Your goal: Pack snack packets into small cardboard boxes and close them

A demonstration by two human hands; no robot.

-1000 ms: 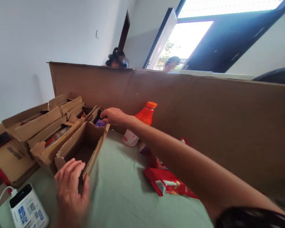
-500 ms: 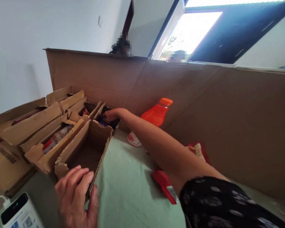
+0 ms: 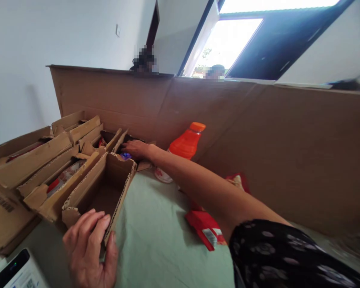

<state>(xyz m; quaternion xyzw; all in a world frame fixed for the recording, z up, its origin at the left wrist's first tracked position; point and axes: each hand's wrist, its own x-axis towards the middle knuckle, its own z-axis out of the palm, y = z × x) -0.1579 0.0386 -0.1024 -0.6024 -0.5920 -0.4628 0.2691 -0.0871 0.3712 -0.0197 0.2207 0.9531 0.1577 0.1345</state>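
My left hand (image 3: 91, 244) grips the near end of a cardboard box (image 3: 114, 200), fingers over its front edge and thumb along the outer right side. That box's visible floor is bare brown card. My right hand (image 3: 135, 149) reaches to the box behind it (image 3: 120, 138), with its fingers stretched out over a shiny purple packet (image 3: 126, 156). The fingertips are partly hidden inside the box. Beneath my right forearm, a red packet (image 3: 205, 230) with a white label lies on the green cloth (image 3: 150, 240).
Behind the forearm, an orange-red bottle (image 3: 184, 140) leans near a tall cardboard wall (image 3: 228, 120). Several boxes to the left hold packets (image 3: 66, 176). Another red packet (image 3: 238, 182) lies at the right. A white power bank (image 3: 16, 272) stands lower left. People's heads show beyond the wall.
My right hand has risen slightly in the back box, and more of the purple packet shows. The view has shifted a little to the right. My left hand keeps its hold.
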